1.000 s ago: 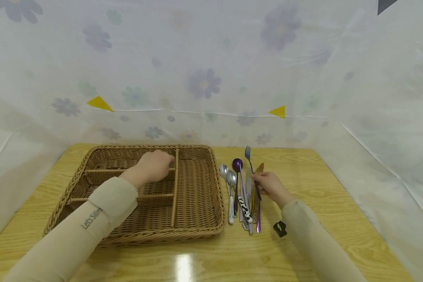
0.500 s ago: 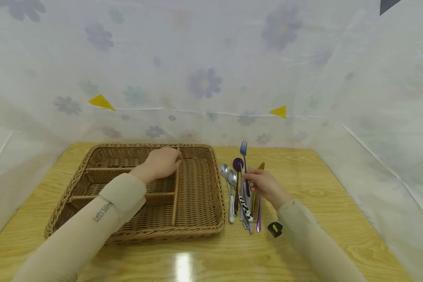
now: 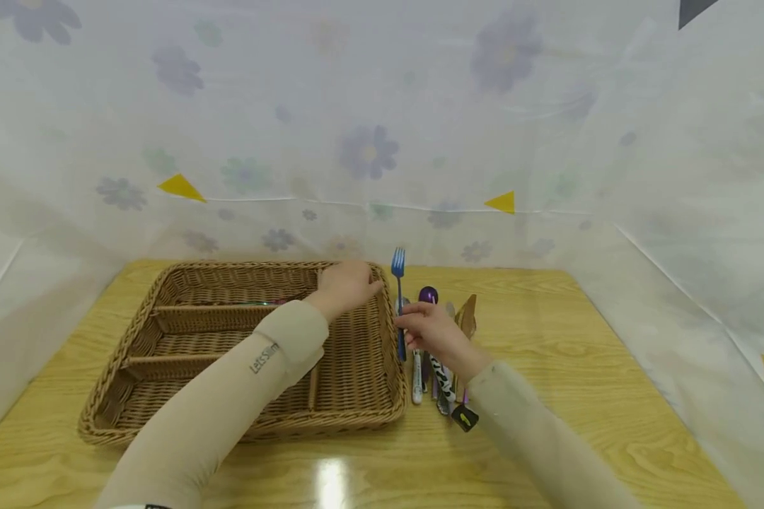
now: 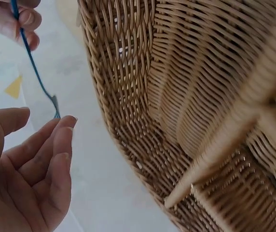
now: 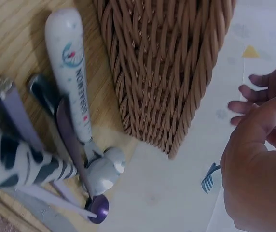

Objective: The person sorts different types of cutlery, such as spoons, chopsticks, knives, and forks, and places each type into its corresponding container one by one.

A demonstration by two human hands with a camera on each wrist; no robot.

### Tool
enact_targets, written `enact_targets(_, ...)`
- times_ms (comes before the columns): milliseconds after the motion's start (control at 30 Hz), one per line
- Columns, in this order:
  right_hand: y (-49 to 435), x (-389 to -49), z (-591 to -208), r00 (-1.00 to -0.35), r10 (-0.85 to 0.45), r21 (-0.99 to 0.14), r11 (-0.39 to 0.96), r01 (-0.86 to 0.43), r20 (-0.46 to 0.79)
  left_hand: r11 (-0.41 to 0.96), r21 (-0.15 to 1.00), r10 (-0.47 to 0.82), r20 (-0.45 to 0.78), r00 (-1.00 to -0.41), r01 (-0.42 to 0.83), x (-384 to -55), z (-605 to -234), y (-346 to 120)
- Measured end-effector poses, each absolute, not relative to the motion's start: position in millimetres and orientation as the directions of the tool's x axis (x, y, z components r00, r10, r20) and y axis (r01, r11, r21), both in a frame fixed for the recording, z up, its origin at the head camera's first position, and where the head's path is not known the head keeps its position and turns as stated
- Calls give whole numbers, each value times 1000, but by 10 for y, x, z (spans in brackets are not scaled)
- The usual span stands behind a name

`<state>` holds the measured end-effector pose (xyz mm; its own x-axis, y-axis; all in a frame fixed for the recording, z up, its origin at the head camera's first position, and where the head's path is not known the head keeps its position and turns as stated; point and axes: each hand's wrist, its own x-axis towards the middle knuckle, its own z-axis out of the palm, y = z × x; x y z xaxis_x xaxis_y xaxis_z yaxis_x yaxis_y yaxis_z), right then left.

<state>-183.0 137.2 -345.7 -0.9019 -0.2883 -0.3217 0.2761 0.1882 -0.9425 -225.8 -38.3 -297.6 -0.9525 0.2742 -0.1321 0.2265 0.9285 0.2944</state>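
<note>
A blue fork (image 3: 399,283) stands tines up by the basket's right rim, pinched between the thumb and fingers of my right hand (image 3: 436,332). My left hand (image 3: 350,290) is over the back right part of the wicker basket (image 3: 356,417). In the left wrist view, the left hand (image 4: 32,179) has loosely bent fingers and a thumb held apart, with nothing in it. The fork's tines there lie close to its fingertips; whether they touch I cannot tell. The right wrist view shows the fork's tines (image 5: 209,179) beyond the right hand (image 5: 261,169).
Spoons, a purple ladle-like spoon (image 3: 429,294), a cow-patterned handle (image 3: 442,378) and a brown-gold blade (image 3: 467,314) lie in a pile right of the basket. A divider (image 3: 204,309) borders the back compartment, where a thin shiny utensil (image 3: 267,304) shows.
My right hand has carried the blue fork left from above the cutlery pile to the basket's rim. My left hand has moved right, from the divided compartments to above the right-hand one.
</note>
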Motion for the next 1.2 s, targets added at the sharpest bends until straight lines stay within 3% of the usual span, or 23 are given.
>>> enact_targets(367,1154,-1787,-3477,-899,-316,-948,192,253,-304,927,349,198,-145,-970,137,-2308,-3042,-264)
enact_targets(667,1068,-1760,-3488,-878,-372,-950,197,243,-301,845,531,193,-195,-962,62,-2339,-3083,-292)
enact_targets(1033,1145,-1725,-3459,-894,-352,-951,235,202,-277,913,366,249,-150,-957,180,-2451,-2982,-485)
enact_targets(1200,1252,-1747,-3485,-907,-321,-952,227,205,-271,891,398,294,-137,-946,219,-2533,-2883,-648)
